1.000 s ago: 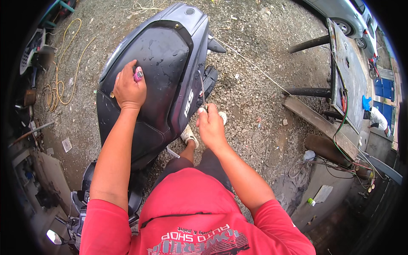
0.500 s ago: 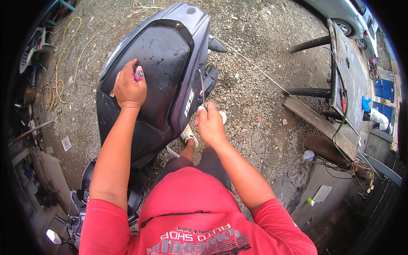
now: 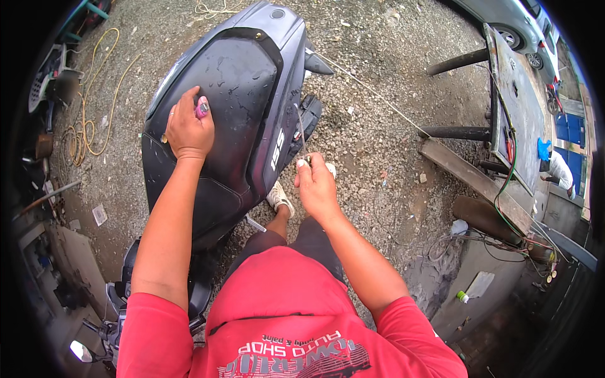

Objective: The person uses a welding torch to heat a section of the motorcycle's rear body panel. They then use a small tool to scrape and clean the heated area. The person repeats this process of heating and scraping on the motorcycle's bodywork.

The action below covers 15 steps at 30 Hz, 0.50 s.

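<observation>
The left hand [image 3: 190,133], curled round a pink-and-dark rounded object [image 3: 202,108], rests on the black padded motorcycle seat [image 3: 242,75], seemingly for bracing, while the right hand [image 3: 317,188] grips a thin grey metal rod [image 3: 302,131] beside the dark side panel [image 3: 270,129], apparently for control.

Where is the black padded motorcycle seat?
The black seat is left of centre in the head view, under the left hand, left of the right hand.
</observation>
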{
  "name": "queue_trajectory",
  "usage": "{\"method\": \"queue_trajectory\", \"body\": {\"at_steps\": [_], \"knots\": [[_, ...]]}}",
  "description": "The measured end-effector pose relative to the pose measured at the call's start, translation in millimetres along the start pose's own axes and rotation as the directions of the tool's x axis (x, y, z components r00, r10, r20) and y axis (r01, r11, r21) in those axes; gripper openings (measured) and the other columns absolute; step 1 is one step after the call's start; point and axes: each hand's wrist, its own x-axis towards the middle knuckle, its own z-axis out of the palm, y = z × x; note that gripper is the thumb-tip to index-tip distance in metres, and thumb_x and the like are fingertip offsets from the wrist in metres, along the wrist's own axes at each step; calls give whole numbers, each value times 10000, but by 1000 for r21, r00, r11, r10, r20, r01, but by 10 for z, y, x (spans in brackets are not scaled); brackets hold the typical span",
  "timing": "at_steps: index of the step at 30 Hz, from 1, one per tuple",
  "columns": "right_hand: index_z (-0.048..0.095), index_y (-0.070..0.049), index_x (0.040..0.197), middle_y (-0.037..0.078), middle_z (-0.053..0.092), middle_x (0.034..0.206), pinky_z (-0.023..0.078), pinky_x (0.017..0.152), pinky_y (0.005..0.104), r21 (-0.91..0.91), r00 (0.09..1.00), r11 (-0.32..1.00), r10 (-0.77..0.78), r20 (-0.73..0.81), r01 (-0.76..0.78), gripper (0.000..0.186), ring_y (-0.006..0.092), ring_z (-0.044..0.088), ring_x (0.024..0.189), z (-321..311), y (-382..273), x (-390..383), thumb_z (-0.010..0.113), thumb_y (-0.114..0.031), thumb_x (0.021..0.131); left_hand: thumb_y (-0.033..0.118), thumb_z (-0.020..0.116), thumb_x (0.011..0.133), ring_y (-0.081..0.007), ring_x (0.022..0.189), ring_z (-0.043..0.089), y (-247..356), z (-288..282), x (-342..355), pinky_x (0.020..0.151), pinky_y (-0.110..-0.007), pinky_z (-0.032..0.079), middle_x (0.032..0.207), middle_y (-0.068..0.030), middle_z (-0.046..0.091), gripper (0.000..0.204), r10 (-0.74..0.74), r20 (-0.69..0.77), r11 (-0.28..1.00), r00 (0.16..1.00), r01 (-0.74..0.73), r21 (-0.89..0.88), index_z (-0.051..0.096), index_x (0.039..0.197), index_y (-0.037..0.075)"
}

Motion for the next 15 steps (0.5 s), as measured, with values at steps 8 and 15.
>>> {"method": "queue_trajectory", "body": {"at_steps": [8, 15], "knots": [[595, -7, 1142, 236, 709, 826, 531, 748, 520, -7, 1000, 1000, -9, -22, 9, 202, 430, 725, 815, 88, 81, 78, 586, -189, 1058, 260, 662, 1008, -322, 1024, 705, 0, 9, 18, 963, -439, 535, 1118, -105, 761, 303, 9, -4, 1000, 1000, -9, 10, 686, 1282, 133], [576, -18, 1092, 60, 649, 716, 507, 641, 371, -81, 994, 992, -102, -42, 98, 187, 178, 645, 663, 129, 175, 142, 534, -200, 1097, 272, 657, 1014, -327, 1043, 706, 15, 11, 22, 959, -445, 537, 1129, -107, 759, 300, -4, 5, 1000, 1000, 4, 2, 684, 1286, 149]]}}
